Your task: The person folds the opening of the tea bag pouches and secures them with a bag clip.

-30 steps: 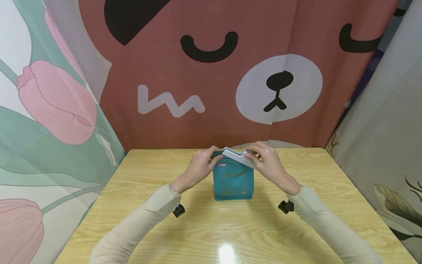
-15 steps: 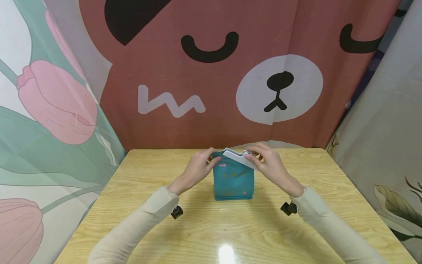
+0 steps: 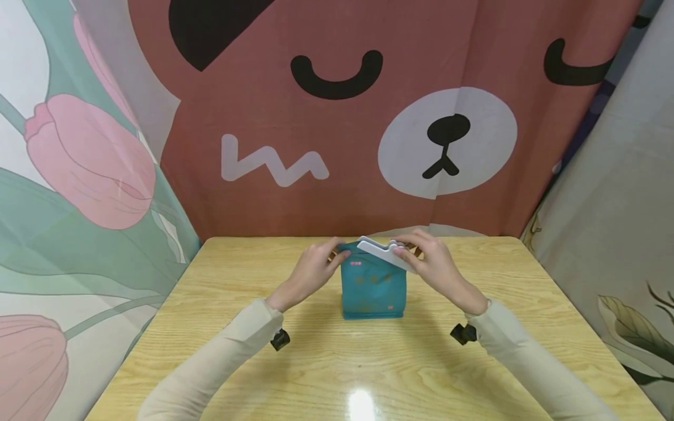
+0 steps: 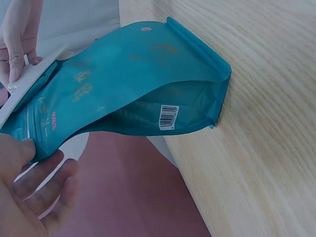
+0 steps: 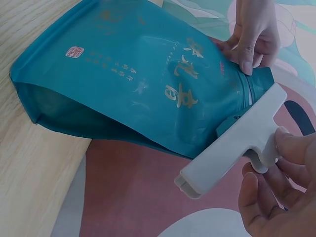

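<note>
A teal pouch bag with gold lettering stands upright on the table, its top edge creased. With thumb and fingers my left hand pinches the pouch's top left corner; the left wrist view shows several of those fingers spread below it. A pale grey bag clip slants across the top right of the pouch. My right hand pinches the clip's handle between thumb and fingers, as the clip shows closely in the right wrist view. How far the clip's arms reach over the pouch's back is hidden.
The wood-grain table extends around the pouch. Behind its far edge hangs a curtain with a bear print. A tulip-print curtain borders the left, a pale leaf-print curtain the right.
My left hand has shifted slightly left along the pouch's top corner. The clip and my right hand have moved a little to the right. The pouch's base stays about where it was.
</note>
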Motion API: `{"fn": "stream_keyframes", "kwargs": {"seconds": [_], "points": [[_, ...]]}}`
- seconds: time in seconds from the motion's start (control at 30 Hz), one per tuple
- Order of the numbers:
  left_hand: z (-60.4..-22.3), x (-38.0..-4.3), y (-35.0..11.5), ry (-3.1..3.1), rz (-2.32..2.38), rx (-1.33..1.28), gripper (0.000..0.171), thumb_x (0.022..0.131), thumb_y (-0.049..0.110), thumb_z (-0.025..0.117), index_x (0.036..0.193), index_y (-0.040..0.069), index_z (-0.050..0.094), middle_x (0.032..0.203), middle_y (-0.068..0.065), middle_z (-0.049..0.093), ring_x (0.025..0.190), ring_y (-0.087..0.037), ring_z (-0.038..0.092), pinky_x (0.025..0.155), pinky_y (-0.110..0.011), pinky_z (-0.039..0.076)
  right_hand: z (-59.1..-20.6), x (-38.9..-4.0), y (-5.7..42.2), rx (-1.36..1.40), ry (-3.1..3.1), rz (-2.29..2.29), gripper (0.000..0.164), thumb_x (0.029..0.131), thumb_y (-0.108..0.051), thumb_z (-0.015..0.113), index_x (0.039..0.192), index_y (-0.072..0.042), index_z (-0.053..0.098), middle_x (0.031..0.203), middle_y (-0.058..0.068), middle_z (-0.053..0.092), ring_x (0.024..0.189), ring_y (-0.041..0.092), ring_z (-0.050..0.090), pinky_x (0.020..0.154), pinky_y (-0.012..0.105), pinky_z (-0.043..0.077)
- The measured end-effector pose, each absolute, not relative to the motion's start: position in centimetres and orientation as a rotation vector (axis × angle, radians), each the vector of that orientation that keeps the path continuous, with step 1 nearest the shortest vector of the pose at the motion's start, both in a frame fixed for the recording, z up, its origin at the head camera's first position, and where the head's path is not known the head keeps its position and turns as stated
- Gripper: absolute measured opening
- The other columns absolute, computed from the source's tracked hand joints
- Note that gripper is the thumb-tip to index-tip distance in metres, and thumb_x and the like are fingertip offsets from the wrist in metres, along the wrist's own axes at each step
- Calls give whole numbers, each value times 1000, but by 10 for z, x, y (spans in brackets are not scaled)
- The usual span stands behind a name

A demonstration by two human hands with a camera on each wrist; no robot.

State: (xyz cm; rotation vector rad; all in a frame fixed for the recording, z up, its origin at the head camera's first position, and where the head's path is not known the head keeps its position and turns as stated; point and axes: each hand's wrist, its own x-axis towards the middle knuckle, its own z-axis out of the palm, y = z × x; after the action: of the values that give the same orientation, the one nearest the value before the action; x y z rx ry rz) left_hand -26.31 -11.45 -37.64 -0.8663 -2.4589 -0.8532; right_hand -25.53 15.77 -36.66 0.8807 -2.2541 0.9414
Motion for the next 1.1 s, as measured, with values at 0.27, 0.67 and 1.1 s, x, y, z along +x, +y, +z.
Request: {"fn": "stream_keyframes", "kwargs": {"seconds": [0.27,0.67,1.1], "points": [[-376,-264,-114,-2464,-827,-857,15,99,19,64,109,9,68,91,-1,72,73,-10,68,62,-24,53,-366,-256,158,881,-2257,941,18,86,-6,76,104,-3,74,92,2,67,69,11,57,61,27,50],[-382,-262,-119,-2456,-882,-859,13,100,19,63,107,10,67,88,0,70,73,-11,67,65,-25,54,-373,-254,169,839,-2290,987,18,95,-9,68,112,-7,73,102,4,68,74,13,59,62,27,51],[-393,-261,-129,-2453,-898,-825,10,101,18,60,104,11,66,90,0,70,74,-11,67,67,-27,54,-386,-258,186,792,-2288,950,13,97,-6,63,104,-3,74,90,4,67,70,13,56,59,27,50]]}}
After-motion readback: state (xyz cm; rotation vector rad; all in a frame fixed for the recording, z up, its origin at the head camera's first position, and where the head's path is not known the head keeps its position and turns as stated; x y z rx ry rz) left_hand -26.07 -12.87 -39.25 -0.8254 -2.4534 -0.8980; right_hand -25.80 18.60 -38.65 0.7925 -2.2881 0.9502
